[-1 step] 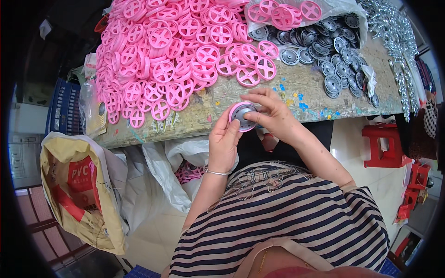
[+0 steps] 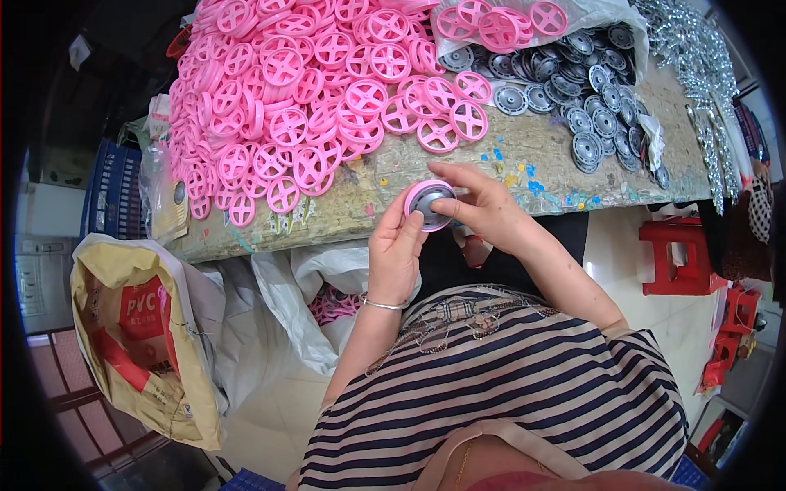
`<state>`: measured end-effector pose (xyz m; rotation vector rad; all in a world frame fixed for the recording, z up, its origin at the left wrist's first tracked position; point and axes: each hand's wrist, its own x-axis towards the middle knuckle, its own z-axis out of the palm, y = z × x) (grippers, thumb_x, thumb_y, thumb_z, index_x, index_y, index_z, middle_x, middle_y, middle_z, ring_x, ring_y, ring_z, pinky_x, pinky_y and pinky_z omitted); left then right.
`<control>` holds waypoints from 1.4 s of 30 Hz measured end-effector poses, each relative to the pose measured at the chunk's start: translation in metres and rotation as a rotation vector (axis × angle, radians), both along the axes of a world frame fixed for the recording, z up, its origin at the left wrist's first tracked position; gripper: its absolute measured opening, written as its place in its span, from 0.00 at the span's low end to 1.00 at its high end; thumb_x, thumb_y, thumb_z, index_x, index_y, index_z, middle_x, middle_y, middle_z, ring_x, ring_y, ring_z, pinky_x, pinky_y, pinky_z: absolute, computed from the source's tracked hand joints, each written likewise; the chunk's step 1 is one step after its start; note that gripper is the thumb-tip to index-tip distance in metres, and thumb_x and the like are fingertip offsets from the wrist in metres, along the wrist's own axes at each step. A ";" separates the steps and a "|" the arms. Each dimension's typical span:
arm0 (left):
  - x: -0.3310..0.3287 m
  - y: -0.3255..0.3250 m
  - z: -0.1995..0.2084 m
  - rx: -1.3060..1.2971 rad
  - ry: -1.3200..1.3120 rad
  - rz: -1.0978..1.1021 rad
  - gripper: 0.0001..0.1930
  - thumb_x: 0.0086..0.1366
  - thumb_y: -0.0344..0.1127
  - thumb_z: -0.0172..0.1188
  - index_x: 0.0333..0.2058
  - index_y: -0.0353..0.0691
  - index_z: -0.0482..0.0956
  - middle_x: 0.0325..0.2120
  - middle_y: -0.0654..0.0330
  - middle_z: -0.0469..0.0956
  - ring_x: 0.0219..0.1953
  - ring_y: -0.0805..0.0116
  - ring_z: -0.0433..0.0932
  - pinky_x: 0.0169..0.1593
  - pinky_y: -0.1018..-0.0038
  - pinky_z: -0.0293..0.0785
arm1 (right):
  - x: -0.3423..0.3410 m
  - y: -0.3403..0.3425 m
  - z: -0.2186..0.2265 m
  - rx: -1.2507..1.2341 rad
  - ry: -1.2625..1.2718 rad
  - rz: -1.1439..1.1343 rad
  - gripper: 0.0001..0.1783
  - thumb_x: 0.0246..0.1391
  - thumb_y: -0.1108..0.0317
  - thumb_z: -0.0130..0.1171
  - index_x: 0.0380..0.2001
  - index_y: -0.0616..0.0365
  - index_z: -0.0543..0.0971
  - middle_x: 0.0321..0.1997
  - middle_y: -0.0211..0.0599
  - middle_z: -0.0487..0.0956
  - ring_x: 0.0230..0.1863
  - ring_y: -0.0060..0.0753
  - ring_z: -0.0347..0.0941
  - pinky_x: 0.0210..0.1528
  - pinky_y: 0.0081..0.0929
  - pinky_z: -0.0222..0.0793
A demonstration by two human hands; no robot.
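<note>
Holding: left hand, fingers closed around a pink-rimmed grey disc.
Right hand: half open, thumb on the disc's face; cannot tell whether its fingertips touch the rim.
Pink-rimmed disc: at the worktop's near edge.
Pink wheels: heaped leftward.
Grey discs: toward the far right corner.

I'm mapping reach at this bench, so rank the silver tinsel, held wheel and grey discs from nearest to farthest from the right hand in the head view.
1. Held wheel: touching the right hand, under its thumb.
2. Grey discs: on the table, ahead and to the right.
3. Silver tinsel: farther right, beyond the discs.
</note>
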<state>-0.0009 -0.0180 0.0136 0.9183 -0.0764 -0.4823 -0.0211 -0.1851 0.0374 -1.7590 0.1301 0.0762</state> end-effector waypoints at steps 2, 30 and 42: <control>0.001 0.000 -0.004 0.073 -0.094 0.000 0.20 0.67 0.28 0.50 0.57 0.32 0.65 0.53 0.57 0.70 0.54 0.69 0.69 0.56 0.72 0.67 | 0.000 0.000 0.001 0.175 0.174 0.003 0.21 0.55 0.68 0.59 0.53 0.56 0.73 0.34 0.31 0.76 0.34 0.19 0.71 0.35 0.18 0.69; -0.041 0.201 -0.071 1.541 -0.494 0.179 0.14 0.67 0.34 0.51 0.46 0.30 0.73 0.38 0.48 0.76 0.40 0.59 0.75 0.48 0.70 0.69 | 0.090 -0.113 -0.041 -0.703 -0.496 -0.259 0.09 0.52 0.73 0.56 0.38 0.58 0.77 0.36 0.38 0.75 0.38 0.38 0.72 0.41 0.31 0.69; -0.011 0.062 -0.011 0.581 -0.339 0.127 0.15 0.70 0.31 0.46 0.53 0.33 0.68 0.44 0.53 0.74 0.43 0.69 0.77 0.37 0.77 0.77 | 0.064 -0.055 0.012 -0.596 -0.554 0.011 0.09 0.45 0.72 0.62 0.31 0.60 0.75 0.35 0.40 0.76 0.39 0.48 0.71 0.45 0.39 0.65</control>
